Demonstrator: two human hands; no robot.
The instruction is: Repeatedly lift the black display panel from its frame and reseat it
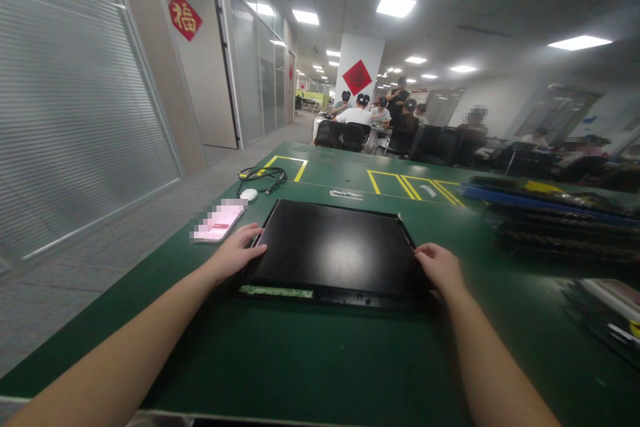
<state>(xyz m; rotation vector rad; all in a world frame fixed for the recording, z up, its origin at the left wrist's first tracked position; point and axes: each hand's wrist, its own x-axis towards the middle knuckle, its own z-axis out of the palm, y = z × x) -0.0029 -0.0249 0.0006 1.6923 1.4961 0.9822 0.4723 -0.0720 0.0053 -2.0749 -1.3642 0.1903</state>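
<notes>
Between my two hands a black LCD screen panel lies face up on the green table, with light glaring off its middle. A strip of green circuit board runs along part of its near edge. My left hand is closed on the panel's left edge, thumb on top. At the right edge my right hand grips the frame between thumb and fingers; the fingertips beneath are hidden. A phone with a lit pink display lies just beyond my left hand.
A coiled black cable and a white round object sit at the back left. Yellow tape marks the green table. Stacked dark panels stand on the right. Several people sit in the background.
</notes>
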